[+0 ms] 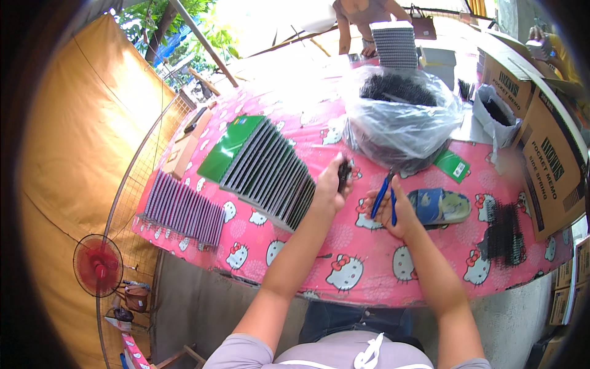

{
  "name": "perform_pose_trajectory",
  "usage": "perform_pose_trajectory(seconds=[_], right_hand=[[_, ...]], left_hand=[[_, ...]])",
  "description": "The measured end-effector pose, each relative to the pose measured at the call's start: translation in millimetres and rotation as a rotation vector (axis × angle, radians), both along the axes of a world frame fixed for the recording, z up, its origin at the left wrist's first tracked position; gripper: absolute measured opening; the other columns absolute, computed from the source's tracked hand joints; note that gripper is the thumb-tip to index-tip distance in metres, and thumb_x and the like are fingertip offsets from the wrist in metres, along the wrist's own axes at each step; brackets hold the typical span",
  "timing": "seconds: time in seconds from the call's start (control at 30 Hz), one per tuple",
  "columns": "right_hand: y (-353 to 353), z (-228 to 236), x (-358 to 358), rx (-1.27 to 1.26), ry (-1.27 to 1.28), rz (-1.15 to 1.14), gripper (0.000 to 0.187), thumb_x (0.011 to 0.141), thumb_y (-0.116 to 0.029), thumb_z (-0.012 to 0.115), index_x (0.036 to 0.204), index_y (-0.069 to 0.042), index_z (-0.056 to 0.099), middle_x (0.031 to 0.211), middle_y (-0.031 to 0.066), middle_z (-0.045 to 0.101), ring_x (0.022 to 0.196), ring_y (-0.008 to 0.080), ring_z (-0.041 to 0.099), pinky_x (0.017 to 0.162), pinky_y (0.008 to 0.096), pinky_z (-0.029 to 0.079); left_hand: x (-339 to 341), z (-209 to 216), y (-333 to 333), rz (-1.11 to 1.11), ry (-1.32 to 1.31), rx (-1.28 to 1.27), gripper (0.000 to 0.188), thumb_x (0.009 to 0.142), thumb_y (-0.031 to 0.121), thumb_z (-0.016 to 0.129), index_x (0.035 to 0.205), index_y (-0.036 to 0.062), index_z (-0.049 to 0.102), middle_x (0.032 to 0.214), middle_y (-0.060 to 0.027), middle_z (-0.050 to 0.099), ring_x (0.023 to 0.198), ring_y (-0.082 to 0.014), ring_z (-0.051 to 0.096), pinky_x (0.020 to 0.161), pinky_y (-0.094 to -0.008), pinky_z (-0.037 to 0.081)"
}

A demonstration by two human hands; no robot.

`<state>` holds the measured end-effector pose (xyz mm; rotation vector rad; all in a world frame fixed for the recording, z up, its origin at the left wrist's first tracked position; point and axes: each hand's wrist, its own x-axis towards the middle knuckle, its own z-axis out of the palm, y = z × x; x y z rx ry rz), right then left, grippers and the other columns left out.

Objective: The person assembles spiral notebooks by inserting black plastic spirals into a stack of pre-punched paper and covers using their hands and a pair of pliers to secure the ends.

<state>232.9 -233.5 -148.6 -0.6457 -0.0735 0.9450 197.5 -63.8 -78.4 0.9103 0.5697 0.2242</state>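
My left hand (pixel 329 186) is closed around a small clump of black, bristly pieces (pixel 345 174), which look like wire binding coils. Blue-handled pliers (pixel 381 195) rest in my right hand (pixel 401 210), their jaws pointing away from me. Left of my left hand, a long row of notepads with a green cover (pixel 236 146) leans on the table. Just right of the pliers lies a blue slipper (pixel 436 206). Beyond both hands, a clear plastic bag (pixel 396 129) holds a dark heap of similar black pieces (pixel 398 90).
The table has a pink cartoon-cat cover (pixel 344 270). A second notepad row (pixel 184 209) sits at left, black coils (pixel 505 234) at right. Cardboard boxes (pixel 553 166) line the right edge. Another person (pixel 362 18) stands across the table; a red fan (pixel 98 264) is at left.
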Motion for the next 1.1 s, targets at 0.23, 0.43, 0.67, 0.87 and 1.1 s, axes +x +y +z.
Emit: perform_pose_trajectory(seconds=[0.23,0.43,0.67,0.87,1.1], right_hand=[[4.9,-1.3,-5.6,-0.008,-0.044,0.059,0.072,0.089,-0.067,0.041,0.099,0.001,0.060,0.087,0.0154,0.066,0.081,0.0295,0.066,0.074,0.0418,0.053],[-0.1,-0.7,-1.9,-0.031,-0.088,0.020,0.069,0.090,-0.064,0.040,0.098,0.001,0.061,0.087,0.0148,0.066,0.082,0.0285,0.066,0.074,0.0404,0.052],[13.5,4.2,-30.7,-0.129,-0.266,-0.069,0.017,0.088,-0.018,0.064,0.092,-0.001,0.061,0.079,0.0086,0.062,0.072,0.0218,0.063,0.065,0.0361,0.050],[31.8,15.1,-98.0,-0.711,-1.661,-0.267,0.020,0.076,-0.010,0.070,0.084,0.000,0.055,0.080,0.0175,0.058,0.074,0.0336,0.059,0.066,0.0403,0.045],[45.4,-1.6,-113.0,-0.769,-1.724,-0.313,0.022,0.078,-0.012,0.066,0.090,0.002,0.054,0.081,0.0225,0.057,0.076,0.0416,0.056,0.068,0.0461,0.043]], left_hand=[[137.6,126.5,-1.0,0.020,-0.164,0.621,0.050,0.088,0.049,0.055,0.107,0.0024,0.059,0.092,-0.0113,0.064,0.082,-0.0258,0.062,0.073,-0.0401,0.050],[76.6,91.9,-20.8,-0.122,-0.104,1.155,0.075,0.080,0.054,0.063,0.133,0.0026,0.048,0.118,-0.0224,0.059,0.111,-0.0281,0.057,0.093,-0.0365,0.043],[-130.3,-54.2,-24.9,-0.319,0.517,1.764,0.078,0.087,0.057,0.050,0.143,0.0049,0.033,0.150,-0.0237,0.023,0.141,-0.0354,0.019,0.110,-0.0565,0.017],[-135.4,-90.8,-30.5,-0.423,0.592,2.000,0.070,0.092,0.047,0.036,0.147,0.0067,0.022,0.154,-0.0203,0.013,0.143,-0.0385,0.009,0.108,-0.0640,0.010],[-143.0,-89.7,-29.4,-0.408,0.426,1.996,0.070,0.085,0.038,0.045,0.145,0.0062,0.028,0.153,-0.0191,0.018,0.141,-0.0399,0.013,0.102,-0.0681,0.017]])
